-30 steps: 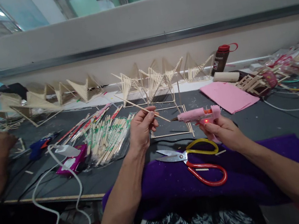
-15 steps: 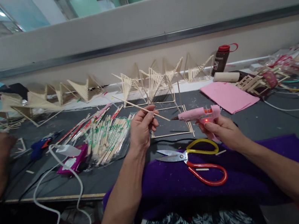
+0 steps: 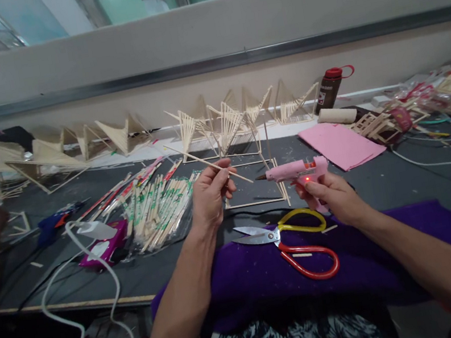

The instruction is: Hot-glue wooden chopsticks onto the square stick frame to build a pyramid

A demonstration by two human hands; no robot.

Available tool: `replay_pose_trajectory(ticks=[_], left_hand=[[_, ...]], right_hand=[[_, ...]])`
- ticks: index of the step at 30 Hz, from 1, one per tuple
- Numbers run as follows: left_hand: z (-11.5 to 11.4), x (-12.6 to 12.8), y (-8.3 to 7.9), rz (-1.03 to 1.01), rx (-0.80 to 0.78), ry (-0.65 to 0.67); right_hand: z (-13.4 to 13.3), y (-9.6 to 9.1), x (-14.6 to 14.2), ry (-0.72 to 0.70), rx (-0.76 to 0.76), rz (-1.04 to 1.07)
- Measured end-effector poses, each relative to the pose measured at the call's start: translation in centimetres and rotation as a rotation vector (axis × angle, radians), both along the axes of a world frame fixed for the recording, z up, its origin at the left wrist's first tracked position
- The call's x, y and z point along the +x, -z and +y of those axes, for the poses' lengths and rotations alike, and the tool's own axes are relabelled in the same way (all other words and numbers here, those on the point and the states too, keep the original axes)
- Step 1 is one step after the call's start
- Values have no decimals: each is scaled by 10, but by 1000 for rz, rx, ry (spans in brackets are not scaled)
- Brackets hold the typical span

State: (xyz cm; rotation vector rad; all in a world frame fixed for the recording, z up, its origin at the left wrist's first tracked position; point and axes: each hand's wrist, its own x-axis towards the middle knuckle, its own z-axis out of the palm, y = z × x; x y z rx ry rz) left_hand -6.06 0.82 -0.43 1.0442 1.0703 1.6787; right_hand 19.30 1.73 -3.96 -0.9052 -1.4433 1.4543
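Wooden stick (image 3: 193,158), center of frame, slanting, pinched in left hand (image 3: 213,191). Right hand (image 3: 329,195), right of center, wrapped round pink glue gun (image 3: 290,170), red light lit, nozzle (image 3: 260,177) just beside stick's lower end; contact unclear. Scissors (image 3: 270,236), blades parted, lower center, handles on purple cloth (image 3: 246,292). Bagged sticks (image 3: 167,207) on table (image 3: 382,177), left of center.

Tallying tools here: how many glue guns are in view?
2: a pink glue gun in the right hand, and what looks like a blue glue gun on the table at left. Others may be hidden.
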Motion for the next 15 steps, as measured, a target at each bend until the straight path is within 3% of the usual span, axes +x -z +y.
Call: replay_pose_trajectory(ticks=[7,15], left_hand=[[1,0,-2,10,-6,-12],[1,0,-1,9,10,-19]], right_hand=[[0,-13,0,-67,-160,154],[-2,-11,2,-136,-81,136]])
